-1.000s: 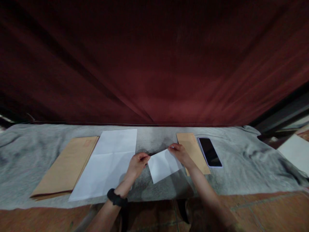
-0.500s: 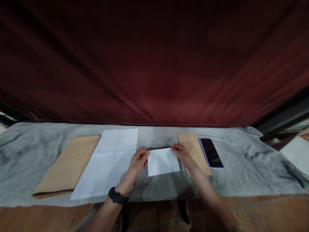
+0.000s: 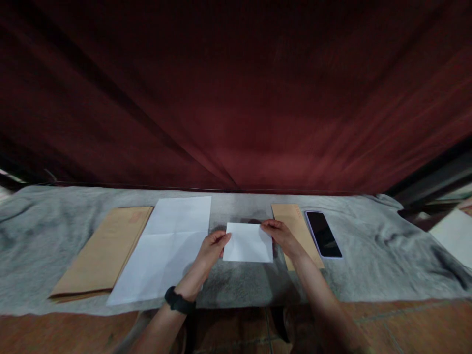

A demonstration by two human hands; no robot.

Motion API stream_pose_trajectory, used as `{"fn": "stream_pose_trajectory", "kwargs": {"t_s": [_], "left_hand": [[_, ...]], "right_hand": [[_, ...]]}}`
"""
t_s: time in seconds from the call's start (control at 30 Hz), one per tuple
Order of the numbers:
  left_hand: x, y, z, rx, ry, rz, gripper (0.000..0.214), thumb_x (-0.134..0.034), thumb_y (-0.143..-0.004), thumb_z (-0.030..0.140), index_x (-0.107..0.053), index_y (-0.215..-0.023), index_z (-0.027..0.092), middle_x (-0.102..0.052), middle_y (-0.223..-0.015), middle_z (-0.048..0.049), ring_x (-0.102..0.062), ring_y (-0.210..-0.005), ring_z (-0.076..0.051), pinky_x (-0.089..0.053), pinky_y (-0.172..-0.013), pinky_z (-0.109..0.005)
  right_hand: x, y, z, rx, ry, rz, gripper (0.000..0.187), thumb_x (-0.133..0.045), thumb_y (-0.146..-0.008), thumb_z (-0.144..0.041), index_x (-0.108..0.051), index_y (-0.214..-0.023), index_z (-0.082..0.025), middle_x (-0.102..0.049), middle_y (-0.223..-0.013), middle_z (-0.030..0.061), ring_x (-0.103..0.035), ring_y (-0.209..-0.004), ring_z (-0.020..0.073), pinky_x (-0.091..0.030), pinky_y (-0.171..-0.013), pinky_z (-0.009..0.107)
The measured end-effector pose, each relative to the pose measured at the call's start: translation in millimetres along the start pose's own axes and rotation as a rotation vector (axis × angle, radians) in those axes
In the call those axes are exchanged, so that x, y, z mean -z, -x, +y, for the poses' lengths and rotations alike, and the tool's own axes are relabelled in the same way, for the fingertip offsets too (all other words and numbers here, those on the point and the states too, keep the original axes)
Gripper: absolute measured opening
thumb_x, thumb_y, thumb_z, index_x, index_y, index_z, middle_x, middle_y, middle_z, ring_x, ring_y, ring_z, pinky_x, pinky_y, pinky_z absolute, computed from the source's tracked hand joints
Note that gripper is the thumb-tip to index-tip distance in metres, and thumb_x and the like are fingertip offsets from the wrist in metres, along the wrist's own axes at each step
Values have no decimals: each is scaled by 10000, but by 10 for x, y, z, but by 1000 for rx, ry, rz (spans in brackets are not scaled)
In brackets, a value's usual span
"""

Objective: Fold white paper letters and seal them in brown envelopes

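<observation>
A small white sheet of paper (image 3: pixel 248 243), seemingly folded, is held between my two hands above the grey cloth. My left hand (image 3: pixel 213 247) pinches its left edge, thumb on top. At the upper right corner, my right hand (image 3: pixel 280 235) grips it between thumb and fingers. Left of my left hand lies a large white paper sheet (image 3: pixel 169 255) with a crease across it. Under and beside my right hand rests a brown envelope (image 3: pixel 295 221), partly covered by my wrist.
Brown envelopes (image 3: pixel 105 246) lie stacked at the left. A phone (image 3: pixel 323 235) with a purple edge sits right of the single envelope. Grey cloth (image 3: pixel 368 246) covers the table, and a dark red curtain (image 3: pixel 236 123) hangs behind. At the far right, another person's hand holds white paper (image 3: pixel 454 236).
The small paper has turned slightly and now looks level instead of tilted. My left thumb reaches a little further over its edge. The other things stay put.
</observation>
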State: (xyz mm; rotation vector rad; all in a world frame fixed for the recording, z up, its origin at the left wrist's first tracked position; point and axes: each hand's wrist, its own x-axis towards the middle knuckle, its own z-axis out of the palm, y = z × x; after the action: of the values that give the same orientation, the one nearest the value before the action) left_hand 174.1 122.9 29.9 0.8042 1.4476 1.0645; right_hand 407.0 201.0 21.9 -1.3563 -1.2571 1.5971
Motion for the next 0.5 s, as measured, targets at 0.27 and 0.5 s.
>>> {"fn": "stream_pose_trajectory", "kwargs": {"t_s": [0.27,0.5], "left_hand": [[27,-18,-29,19,-35,10,357,-769,-649,512,-657,-731,183,-568,-627,30,-586,-586,-132,-298,-490,-209],[9,34,-4,16,-8,26,323,-802,-630,467,-666,-703,183,-585,-608,25,-558,-538,-115,-320,-480,-209]], "right_hand": [[-21,-3,-53,-64,-86,158,389,-797,-568,-499,-683,-775,-189,-651,-624,-20,-574,-572,145,-375,-513,238],[-40,-15,-80,-58,-100,187,359,-788,-536,-445,-685,-744,-170,-638,-597,-25,-543,-555,129,-358,-506,236]]}}
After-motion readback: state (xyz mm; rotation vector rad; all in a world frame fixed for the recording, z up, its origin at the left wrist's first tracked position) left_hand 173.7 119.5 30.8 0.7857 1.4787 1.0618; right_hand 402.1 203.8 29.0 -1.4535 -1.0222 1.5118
